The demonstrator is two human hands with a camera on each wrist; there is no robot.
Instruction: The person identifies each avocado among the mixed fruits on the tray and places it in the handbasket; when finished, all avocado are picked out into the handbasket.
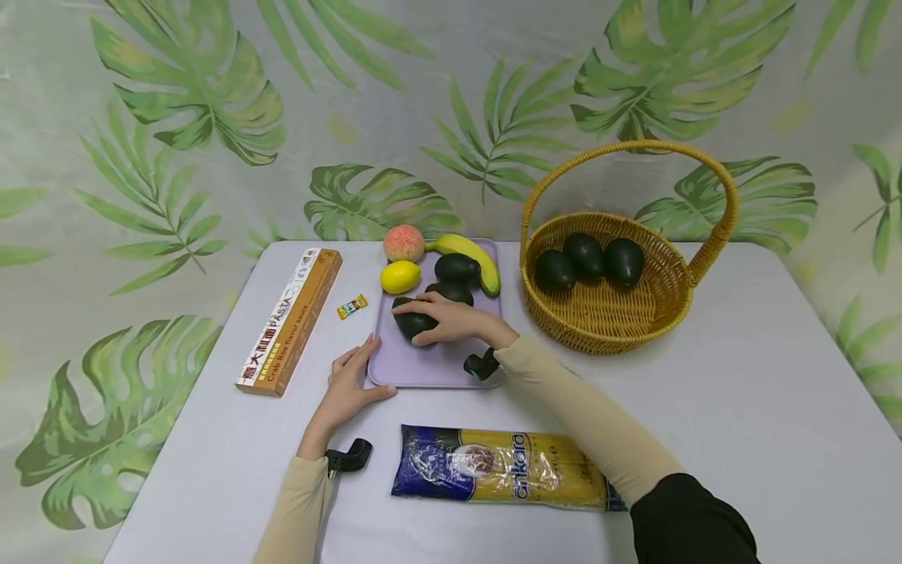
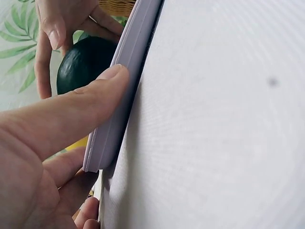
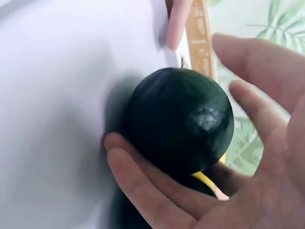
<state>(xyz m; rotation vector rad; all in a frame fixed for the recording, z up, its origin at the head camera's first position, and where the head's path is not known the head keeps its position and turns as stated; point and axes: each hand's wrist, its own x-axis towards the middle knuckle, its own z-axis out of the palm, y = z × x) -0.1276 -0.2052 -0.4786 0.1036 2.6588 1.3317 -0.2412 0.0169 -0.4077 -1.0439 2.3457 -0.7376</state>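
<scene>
A dark green avocado (image 1: 414,319) lies on the lilac tray (image 1: 437,376). My right hand (image 1: 451,319) spreads over and around it. In the right wrist view, two straight fingers lie along this avocado (image 3: 178,121), while a gap shows between the thumb and its skin. At the tray's near left corner is my left hand (image 1: 348,385), thumb along the front edge and fingers at the left side. The left wrist view has that thumb resting on the tray's outer wall (image 2: 107,138). Farther back on the tray are two more avocados (image 1: 456,269), one partly hidden behind my right hand.
A banana (image 1: 475,258), lemon (image 1: 400,277) and peach (image 1: 404,244) sit at the tray's back. The wicker basket (image 1: 606,337) at right holds three avocados (image 1: 584,255). A pasta box (image 1: 292,321) and small snack packet (image 1: 351,306) lie left, a spaghetti bag (image 1: 493,466) in front.
</scene>
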